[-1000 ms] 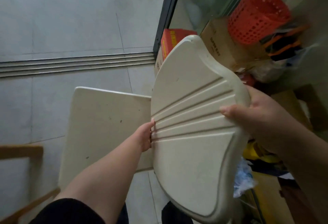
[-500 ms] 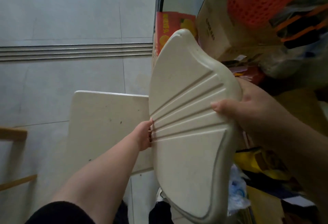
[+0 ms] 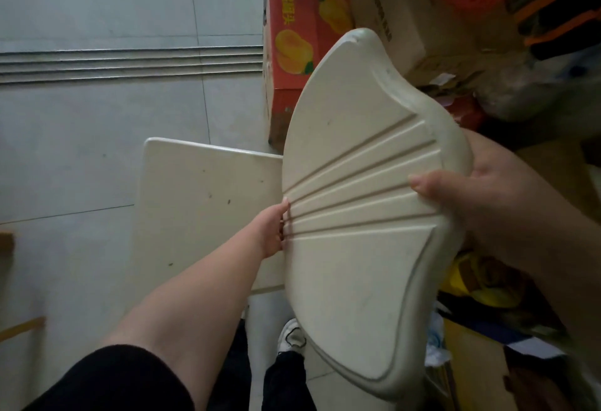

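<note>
My right hand (image 3: 481, 189) pinches the right edge of the ribbed panel (image 3: 351, 163), thumb on its face. My left hand (image 3: 271, 231) grips the left edge at mid-length. The panel's long axis runs away from me between both hands, in front of the flat board (image 3: 201, 199).

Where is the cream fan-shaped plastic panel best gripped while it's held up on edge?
Likely at mid-height on its two opposite edges. The cream fan-shaped plastic panel stands tilted on edge, so the left hand comes from the left where the grooves converge, and the right hand from the right, thumb over the thick rounded rim. Its broad face offers no hold.
</note>
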### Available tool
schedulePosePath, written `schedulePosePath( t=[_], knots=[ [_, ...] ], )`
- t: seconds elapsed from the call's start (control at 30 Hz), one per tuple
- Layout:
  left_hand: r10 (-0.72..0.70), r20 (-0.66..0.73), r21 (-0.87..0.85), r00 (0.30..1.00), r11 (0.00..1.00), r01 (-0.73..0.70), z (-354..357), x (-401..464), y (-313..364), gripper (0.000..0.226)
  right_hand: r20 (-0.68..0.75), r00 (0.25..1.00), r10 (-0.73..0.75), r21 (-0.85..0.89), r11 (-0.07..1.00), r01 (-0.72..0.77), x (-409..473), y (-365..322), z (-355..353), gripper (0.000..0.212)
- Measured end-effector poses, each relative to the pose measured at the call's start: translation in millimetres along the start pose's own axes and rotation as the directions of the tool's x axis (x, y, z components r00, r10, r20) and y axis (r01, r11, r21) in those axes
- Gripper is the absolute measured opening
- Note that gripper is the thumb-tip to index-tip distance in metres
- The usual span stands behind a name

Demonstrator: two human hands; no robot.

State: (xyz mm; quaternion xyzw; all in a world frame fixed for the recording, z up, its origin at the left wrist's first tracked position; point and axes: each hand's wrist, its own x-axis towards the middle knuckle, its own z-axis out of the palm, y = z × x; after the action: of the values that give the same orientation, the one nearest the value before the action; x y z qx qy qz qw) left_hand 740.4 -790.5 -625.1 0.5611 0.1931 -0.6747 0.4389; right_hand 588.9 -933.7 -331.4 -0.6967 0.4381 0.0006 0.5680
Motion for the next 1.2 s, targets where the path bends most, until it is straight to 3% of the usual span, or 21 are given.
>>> schedulePosePath(
  t=[0.2,0.33,0.5,0.63,0.9,1.07,1.2],
  knots=[
    [0.020,0.021,-0.041,1.000,0.999,-0.019,9,19,1,0.037,0.031,0.999,0.005,0.010,1.000,-0.006,10,5,-15,0.038],
    [0.023,0.035,-0.064,0.999,0.998,-0.021,17,29,-1,0.041,0.056,0.998,-0.003,0.021,1.000,0.002,13,12,-25,0.052],
    [0.022,0.023,-0.100,0.999,0.995,-0.019,27,37,-6,0.039,0.053,0.998,-0.019,-0.004,1.000,0.019,15,22,-34,0.037],
    [0.021,0.013,-0.115,1.000,0.993,-0.019,31,46,-5,0.038,0.020,0.999,-0.040,0.020,0.999,0.039,19,30,-39,0.043],
    [0.040,0.023,-0.162,0.999,0.986,-0.036,34,61,-14,0.035,0.009,0.999,-0.042,-0.003,0.999,0.042,24,46,-47,0.032],
    [0.070,-0.076,-0.035,0.995,0.997,-0.073,37,54,-12,0.035,-0.002,1.000,-0.004,-0.011,1.000,0.004,23,46,-46,0.034],
    [0.144,-0.190,0.019,0.971,0.990,-0.143,38,39,-5,0.023,-0.034,0.999,0.040,0.015,0.999,-0.039,24,47,-43,0.033]
  ],
)
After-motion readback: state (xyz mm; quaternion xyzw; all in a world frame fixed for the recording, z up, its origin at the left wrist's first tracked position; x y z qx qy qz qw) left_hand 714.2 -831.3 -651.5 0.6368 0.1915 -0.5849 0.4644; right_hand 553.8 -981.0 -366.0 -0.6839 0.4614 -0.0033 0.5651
